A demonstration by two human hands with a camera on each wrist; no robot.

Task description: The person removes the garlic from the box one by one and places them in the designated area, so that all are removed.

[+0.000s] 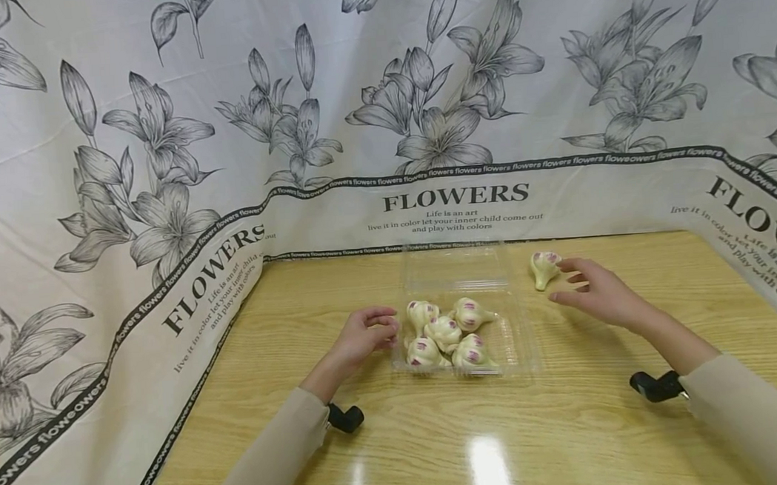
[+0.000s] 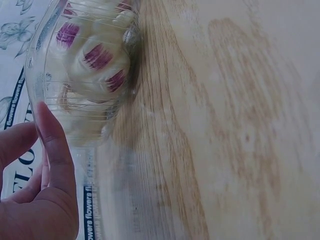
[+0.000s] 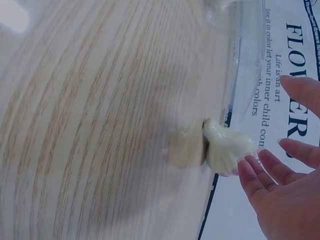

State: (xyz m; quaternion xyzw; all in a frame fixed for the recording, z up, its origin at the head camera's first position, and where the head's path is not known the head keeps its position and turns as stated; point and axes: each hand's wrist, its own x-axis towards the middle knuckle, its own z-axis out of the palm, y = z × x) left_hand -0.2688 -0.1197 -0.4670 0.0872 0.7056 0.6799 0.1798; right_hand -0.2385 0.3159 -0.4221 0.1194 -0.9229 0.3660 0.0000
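The lone garlic bulb (image 1: 544, 266), cream with purple streaks, lies on the wood-grain table (image 1: 401, 442), its stem pointing to 6 o'clock in the head view. The right hand (image 1: 597, 293) is at its 4 o'clock, fingers loosely spread and thumb apart, gripping nothing; whether a fingertip touches the bulb I cannot tell. The bulb is round, so a clumsy nudge could roll it away.

From the bulb towards 8 o'clock sits the clear plastic clamshell box (image 1: 518, 338), its lid (image 1: 455, 264) folded back to 12 o'clock, with five garlic bulbs (image 1: 444, 332) inside. At its 9 o'clock the left hand (image 1: 362, 337) pinches the rim; a hard tug might bend the thin wall or drag the box.

Beyond, at 12 o'clock, hangs lily-printed cloth (image 1: 451, 131).
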